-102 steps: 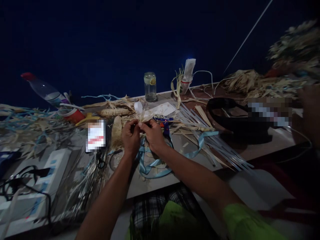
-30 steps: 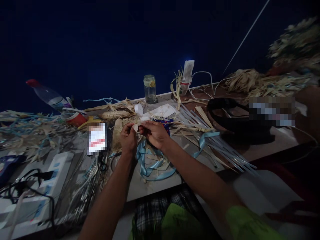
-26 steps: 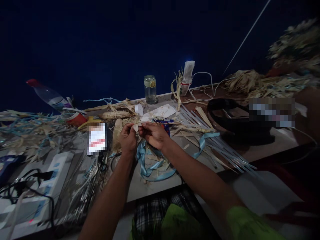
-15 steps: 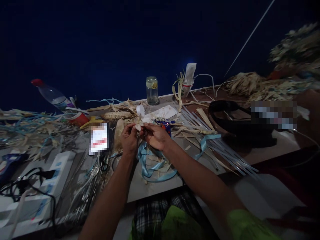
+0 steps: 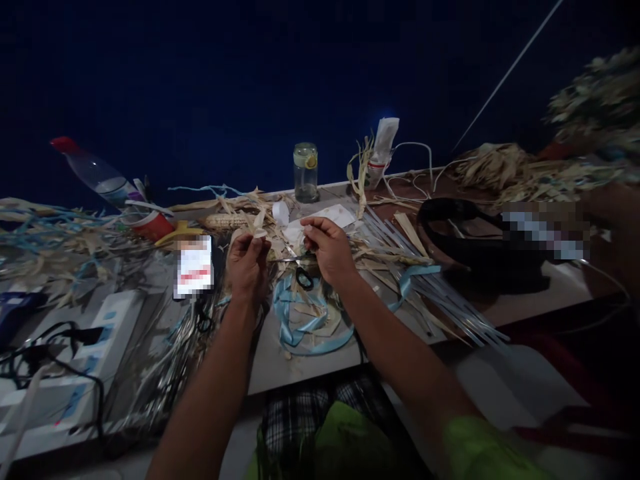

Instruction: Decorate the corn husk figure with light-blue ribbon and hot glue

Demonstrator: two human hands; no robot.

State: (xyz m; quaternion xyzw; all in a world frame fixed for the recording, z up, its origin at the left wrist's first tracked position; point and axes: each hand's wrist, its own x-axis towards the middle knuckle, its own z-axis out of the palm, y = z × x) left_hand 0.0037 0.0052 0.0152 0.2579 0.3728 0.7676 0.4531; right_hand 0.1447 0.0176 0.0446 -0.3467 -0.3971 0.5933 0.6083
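Observation:
My left hand [image 5: 247, 268] is closed, with a small pale corn husk flower [image 5: 259, 228] pinched at its fingertips. To the right, my right hand [image 5: 330, 248] is closed with thumb and forefinger together; whatever it may grip is too small to make out. A thin dark line, like a wire, spans the gap between the two hands. Below that gap, scissors with a black handle [image 5: 304, 279] lie over husk scraps. A light blue ribbon [image 5: 300, 332] is looped on the table under my hands.
A lit phone [image 5: 194, 267] lies left of my left hand, beside a bundle of thin wires [image 5: 173, 373] and a white power strip [image 5: 107, 347]. Behind stand a glass jar [image 5: 305, 175] and a corn cob [image 5: 224, 221]. Clear sticks [image 5: 450, 300] and a black headband-like object [image 5: 470, 247] lie right.
My hands, close together around the husk flower before, have moved apart: the left stays with the flower, the right has shifted up and right. The black-handled scissors now show between them.

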